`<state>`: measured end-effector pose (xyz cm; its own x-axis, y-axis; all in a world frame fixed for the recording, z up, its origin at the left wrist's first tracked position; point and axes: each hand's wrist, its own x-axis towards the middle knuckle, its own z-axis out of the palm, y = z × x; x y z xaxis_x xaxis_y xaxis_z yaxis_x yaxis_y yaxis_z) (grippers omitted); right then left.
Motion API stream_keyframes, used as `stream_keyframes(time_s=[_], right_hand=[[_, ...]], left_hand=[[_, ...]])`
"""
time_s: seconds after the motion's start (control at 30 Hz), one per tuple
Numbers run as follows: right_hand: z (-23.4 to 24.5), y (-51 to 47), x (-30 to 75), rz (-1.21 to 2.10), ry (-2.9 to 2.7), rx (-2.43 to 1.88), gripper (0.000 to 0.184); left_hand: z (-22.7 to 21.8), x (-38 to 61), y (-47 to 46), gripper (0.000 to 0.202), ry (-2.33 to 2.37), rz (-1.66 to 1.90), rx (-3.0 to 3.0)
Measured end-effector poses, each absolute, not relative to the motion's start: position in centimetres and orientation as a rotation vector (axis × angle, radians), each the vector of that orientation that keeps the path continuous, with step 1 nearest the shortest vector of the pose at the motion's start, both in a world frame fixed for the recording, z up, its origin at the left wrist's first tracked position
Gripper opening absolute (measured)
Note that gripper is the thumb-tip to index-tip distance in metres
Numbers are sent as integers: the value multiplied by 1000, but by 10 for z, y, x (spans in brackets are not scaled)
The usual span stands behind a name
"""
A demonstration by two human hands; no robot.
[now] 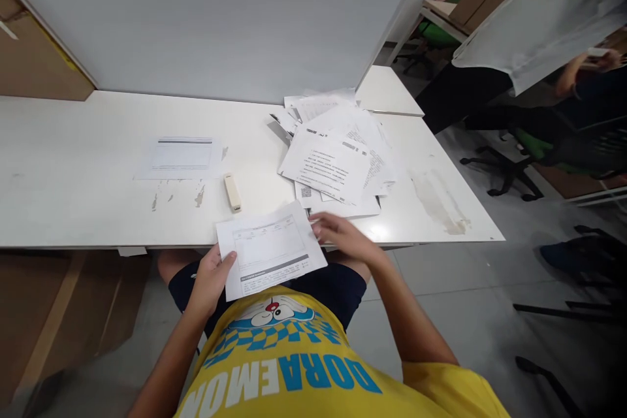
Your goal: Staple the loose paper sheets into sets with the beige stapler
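My left hand [213, 274] grips a printed sheet of paper [269, 245] by its left edge, thumb on top. The sheet is tilted over the table's front edge, above my lap. At its right edge is my right hand [343, 234], fingers loosely bent and apart; I cannot tell whether they touch the paper. Just beyond the sheet lies a small cream oblong device [232, 192] with a port in its near end, like a power bank. Another printed sheet [181, 155] lies flat at the left. A messy paper pile [333, 157] sits to the right, beyond my right hand.
A white table [73, 170] with scuffed patches stands before me, backed by a grey partition [235, 19]. Cardboard [39, 52] is at the far left. On the right, a person in a white top [533, 26] is near office chairs [519, 170] and stacked boxes [484, 0].
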<state>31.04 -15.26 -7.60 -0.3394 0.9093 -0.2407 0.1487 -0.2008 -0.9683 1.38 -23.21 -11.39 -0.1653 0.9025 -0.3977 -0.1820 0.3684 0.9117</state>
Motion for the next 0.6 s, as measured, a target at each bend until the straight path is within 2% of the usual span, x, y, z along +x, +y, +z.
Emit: stream_keyframes(time_s=[0.1,0.2,0.3,0.4,0.47,0.53,0.6], right_hand=[[-62,-101,288,1186,-1578,-1333,25],[-56,-46,231,1093,-2093,-1130,31],[-62,-6,173,957,-2676,-744,56],[-71,10,147,712,-3055,-367,64],[-72,11,147,461,-3147,-277,58],[-68,9,153,257,-3175,-312,44],[-62,8,157,272,-3215,-397,36]], left_hand=[[-117,14,-235,77,1422,1135,627],[-113,19,-230,72,1362,1140,641],[-109,23,-221,68,1335,1143,721],[-109,16,-212,65,1419,1139,784],[-111,7,-207,62,1481,1116,793],[-112,-3,-205,58,1502,1064,800],[-110,-11,-202,53,1490,994,827]])
